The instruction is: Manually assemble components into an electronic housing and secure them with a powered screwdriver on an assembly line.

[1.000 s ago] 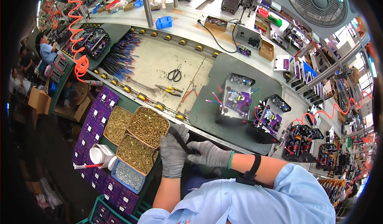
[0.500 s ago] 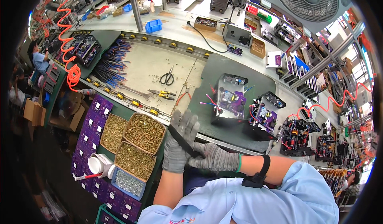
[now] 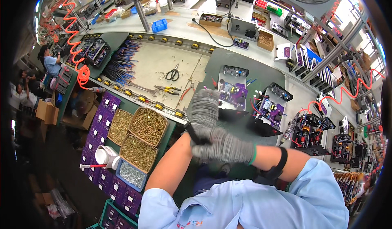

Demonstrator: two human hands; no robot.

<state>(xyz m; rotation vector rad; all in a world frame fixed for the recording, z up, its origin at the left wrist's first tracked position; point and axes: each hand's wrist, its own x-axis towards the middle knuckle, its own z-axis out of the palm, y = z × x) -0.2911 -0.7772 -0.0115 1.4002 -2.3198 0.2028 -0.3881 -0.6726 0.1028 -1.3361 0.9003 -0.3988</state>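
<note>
Head view: right grey-gloved hand [image 3: 223, 145] curled on black strap [image 3: 196, 134]; left grey-gloved hand [image 3: 203, 108], opening, grip unclear, hides left edge of dark-green mat [image 3: 228, 58] near purple circuit board [image 3: 236, 95].

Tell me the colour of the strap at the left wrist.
Black; the strap shows best in the head view.

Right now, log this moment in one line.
left hand: gloved, black strap at wrist | right hand: gloved, gripping strap | left of hands: boxed metal parts

1 black strap [image 3: 195, 134], aslant at the base of the left hand [image 3: 204, 108], lower end at the right hand [image 3: 224, 147]
</note>
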